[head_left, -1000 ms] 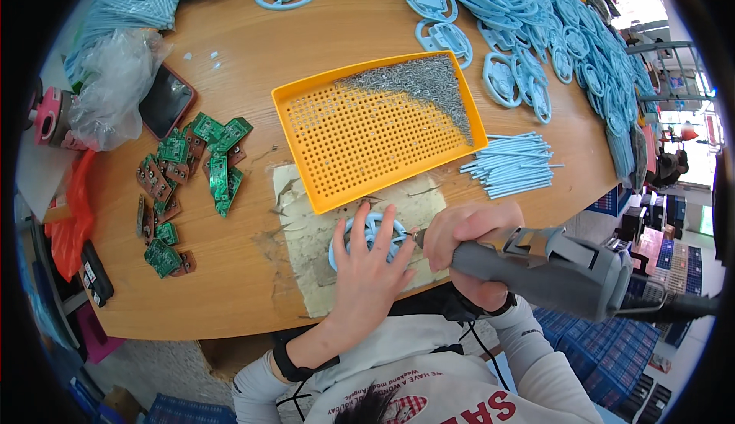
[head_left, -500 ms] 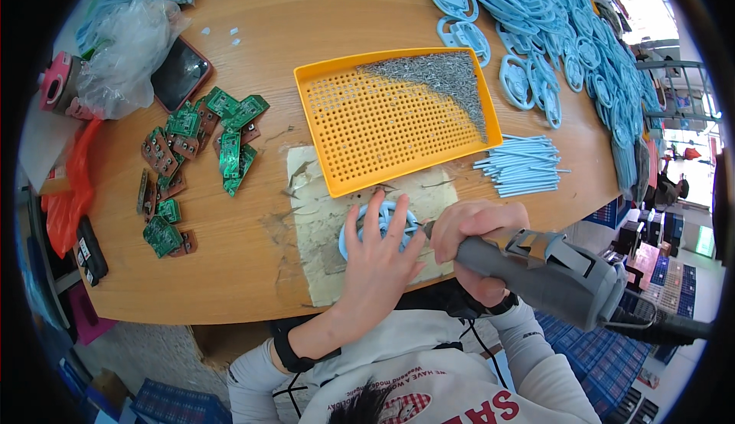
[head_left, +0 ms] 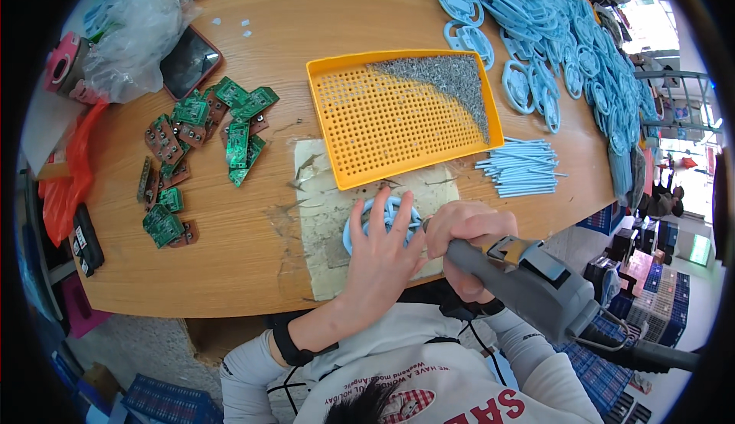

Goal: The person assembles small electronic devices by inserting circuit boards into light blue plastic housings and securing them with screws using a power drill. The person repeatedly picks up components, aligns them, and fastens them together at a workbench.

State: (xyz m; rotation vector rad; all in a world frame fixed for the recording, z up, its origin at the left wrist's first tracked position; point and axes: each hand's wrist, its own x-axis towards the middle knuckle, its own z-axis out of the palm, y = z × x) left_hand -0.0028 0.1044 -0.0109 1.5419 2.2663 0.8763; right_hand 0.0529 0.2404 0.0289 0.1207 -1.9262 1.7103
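My left hand (head_left: 375, 259) rests with spread fingers over a light-blue plastic oval frame (head_left: 348, 234), which lies flat on a worn, stained cream mat (head_left: 312, 236). Much of the frame is covered by the fingers. Wrapped in my right hand (head_left: 463, 233) is a grey electric screwdriver (head_left: 532, 280), tilted, its cable trailing off to the right. Its front end points left at the frame's right side; fingers hide the exact contact of the tip.
A yellow perforated tray (head_left: 383, 133) of small screws (head_left: 452, 79) stands just beyond the mat. Blue rods (head_left: 521, 167) lie to its right, piled blue frames (head_left: 528, 18) at far right. Circuit boards (head_left: 184, 129), a phone (head_left: 191, 60) and a plastic bag (head_left: 134, 49) occupy the left.
The screwdriver's rear end has swung slightly lower and left, with my right hand shifting a little left. My left hand stays spread on the frame. The whole view has shifted slightly.
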